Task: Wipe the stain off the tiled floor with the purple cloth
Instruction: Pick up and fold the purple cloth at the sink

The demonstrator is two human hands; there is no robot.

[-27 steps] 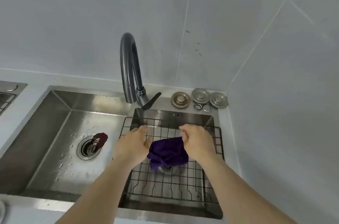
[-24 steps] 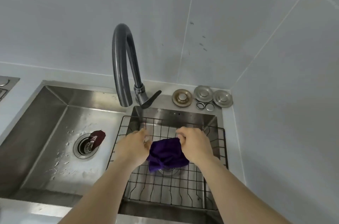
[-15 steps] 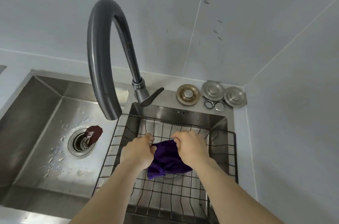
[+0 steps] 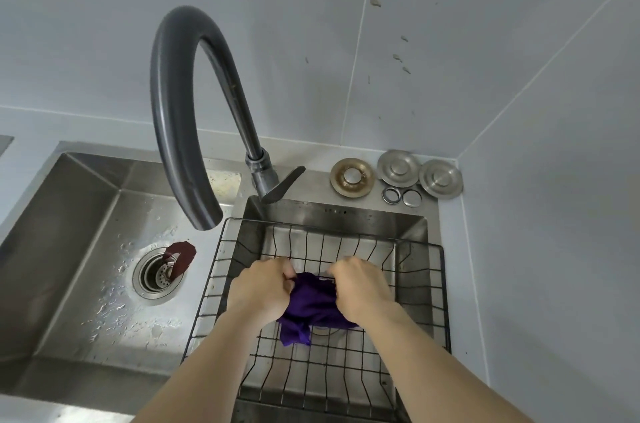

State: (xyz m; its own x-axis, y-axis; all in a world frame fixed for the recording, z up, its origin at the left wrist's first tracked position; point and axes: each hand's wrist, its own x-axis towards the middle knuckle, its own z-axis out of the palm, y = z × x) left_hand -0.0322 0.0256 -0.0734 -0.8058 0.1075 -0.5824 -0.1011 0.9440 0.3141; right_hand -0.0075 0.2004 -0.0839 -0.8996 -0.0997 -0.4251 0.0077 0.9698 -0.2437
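Closer now, both hands, left hand point(image 4: 261, 289) and right hand point(image 4: 360, 287), clench the purple cloth point(image 4: 311, 305) over the wire rack point(image 4: 346, 374), wringing; floor wiping waits.

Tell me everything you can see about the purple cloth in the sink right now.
The purple cloth is a deep violet, soft-looking fabric, bunched into a crumpled wad. The left hand and right hand grip it from either side, fingers closed on its upper edge. It is over the black wire rack in the smaller right basin, and a loose corner hangs down toward the wires. Whether it is wet cannot be told. A pale patch, perhaps a label, shows near the right hand.
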